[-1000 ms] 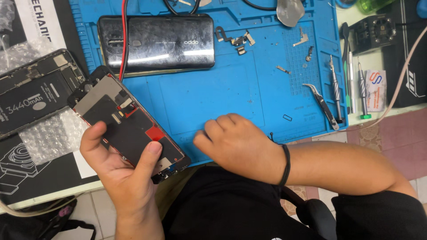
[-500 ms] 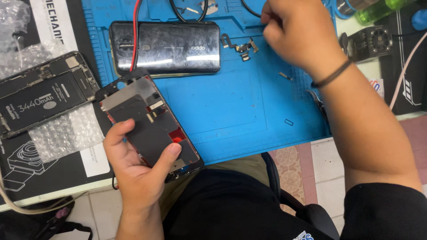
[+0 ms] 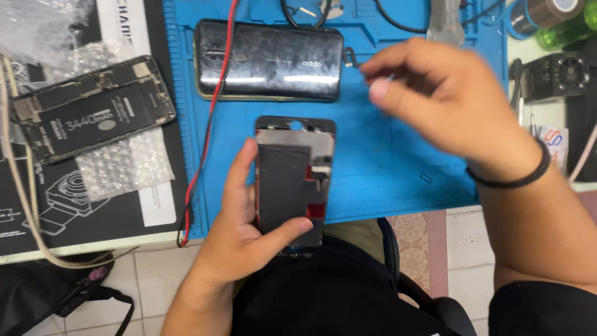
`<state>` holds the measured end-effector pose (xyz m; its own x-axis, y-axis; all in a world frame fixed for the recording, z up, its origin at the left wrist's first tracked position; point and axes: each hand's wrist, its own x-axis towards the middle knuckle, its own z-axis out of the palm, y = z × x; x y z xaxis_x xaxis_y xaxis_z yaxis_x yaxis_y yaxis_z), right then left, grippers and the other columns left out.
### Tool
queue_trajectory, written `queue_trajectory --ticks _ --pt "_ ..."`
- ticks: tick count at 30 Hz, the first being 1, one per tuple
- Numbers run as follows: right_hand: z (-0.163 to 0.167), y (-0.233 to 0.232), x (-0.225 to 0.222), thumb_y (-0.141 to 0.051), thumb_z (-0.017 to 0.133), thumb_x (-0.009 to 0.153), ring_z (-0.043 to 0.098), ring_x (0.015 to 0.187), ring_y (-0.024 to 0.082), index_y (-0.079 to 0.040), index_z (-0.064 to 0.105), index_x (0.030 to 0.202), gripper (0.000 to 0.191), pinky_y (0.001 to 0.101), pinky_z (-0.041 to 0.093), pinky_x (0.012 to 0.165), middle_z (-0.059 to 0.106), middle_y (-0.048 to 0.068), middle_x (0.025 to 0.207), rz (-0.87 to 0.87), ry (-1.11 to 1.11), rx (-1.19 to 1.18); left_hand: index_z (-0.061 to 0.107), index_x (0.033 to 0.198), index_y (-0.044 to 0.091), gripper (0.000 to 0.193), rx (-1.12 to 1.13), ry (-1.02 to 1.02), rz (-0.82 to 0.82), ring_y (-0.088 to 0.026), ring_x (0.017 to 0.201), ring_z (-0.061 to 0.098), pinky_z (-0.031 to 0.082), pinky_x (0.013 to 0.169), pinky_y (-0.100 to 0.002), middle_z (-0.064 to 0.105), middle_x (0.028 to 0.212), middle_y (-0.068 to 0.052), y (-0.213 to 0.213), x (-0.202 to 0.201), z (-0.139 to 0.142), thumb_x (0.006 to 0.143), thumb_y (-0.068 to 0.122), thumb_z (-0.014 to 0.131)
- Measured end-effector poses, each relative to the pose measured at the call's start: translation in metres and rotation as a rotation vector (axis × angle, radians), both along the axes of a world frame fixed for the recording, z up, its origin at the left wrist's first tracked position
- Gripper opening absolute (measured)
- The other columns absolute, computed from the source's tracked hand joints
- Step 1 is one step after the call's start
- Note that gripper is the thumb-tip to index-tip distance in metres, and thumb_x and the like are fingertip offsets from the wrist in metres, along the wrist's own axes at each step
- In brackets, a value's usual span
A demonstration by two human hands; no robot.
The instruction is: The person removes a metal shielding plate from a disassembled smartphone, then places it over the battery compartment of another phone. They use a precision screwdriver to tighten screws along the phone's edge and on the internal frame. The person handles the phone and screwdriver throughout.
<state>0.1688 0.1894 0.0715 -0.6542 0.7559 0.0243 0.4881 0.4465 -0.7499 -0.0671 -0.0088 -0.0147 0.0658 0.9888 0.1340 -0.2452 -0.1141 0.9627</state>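
Over the blue mat (image 3: 398, 180), left hand (image 3: 242, 236) clasps the screen assembly (image 3: 292, 180); right hand (image 3: 448, 99) hovers half-curled.

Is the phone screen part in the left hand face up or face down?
Face down: the screen assembly in the left hand shows its black backing, metal frame and connectors, not glass.

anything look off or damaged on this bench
Two phones are opened up: the left hand holds a bare screen assembly, and an open phone body lies askew on bubble wrap. A red wire trails across the black phone.
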Motion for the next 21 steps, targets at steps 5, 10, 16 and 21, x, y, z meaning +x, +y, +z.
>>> queue_trajectory --ticks 5,10,16,21 --pt "-0.006 -0.037 -0.007 -0.016 0.065 0.1 0.068 0.09 0.009 -0.002 0.061 0.14 0.042 0.0253 0.058 0.079 0.07 0.006 0.1 0.138 0.183 -0.559 -0.028 0.161 0.009 0.127 -0.21 -0.007 -0.278 -0.016 0.111 0.068 0.054 0.096 -0.027 0.069 0.126 -0.018 0.006 -0.005 0.012 0.09 -0.001 0.077" --pt "-0.018 -0.061 0.01 -0.008 0.062 0.101 0.069 0.086 0.011 0.004 0.058 0.14 0.041 0.0271 0.059 0.077 0.07 0.007 0.099 -0.085 0.375 -0.71 0.022 0.165 0.001 0.103 -0.256 0.07 -0.023 -0.016 0.103 0.069 0.058 0.084 -0.031 0.067 0.112 -0.014 0.011 -0.022 0.018 0.082 -0.002 0.084" --pt "-0.047 -0.092 0.012 -0.003 0.06 0.099 0.071 0.086 0.015 0.001 0.041 0.153 0.057 0.0307 0.061 0.078 0.071 0.01 0.102 -0.24 0.539 -0.792 0.048 0.15 -0.001 0.083 -0.167 0.308 0.244 -0.021 0.121 0.065 0.053 0.1 -0.035 0.065 0.134 -0.014 0.011 -0.03 0.025 0.077 0.004 0.087" --pt "-0.057 -0.102 0.008 -0.002 0.059 0.1 0.07 0.094 0.015 0.002 0.038 0.156 0.061 0.0303 0.059 0.084 0.07 0.011 0.107 -0.289 0.582 -0.81 0.057 0.138 0.002 0.093 0.056 0.929 0.172 -0.033 0.125 0.058 0.045 0.105 -0.042 0.063 0.131 -0.014 0.019 -0.027 0.044 0.057 0.025 0.096"
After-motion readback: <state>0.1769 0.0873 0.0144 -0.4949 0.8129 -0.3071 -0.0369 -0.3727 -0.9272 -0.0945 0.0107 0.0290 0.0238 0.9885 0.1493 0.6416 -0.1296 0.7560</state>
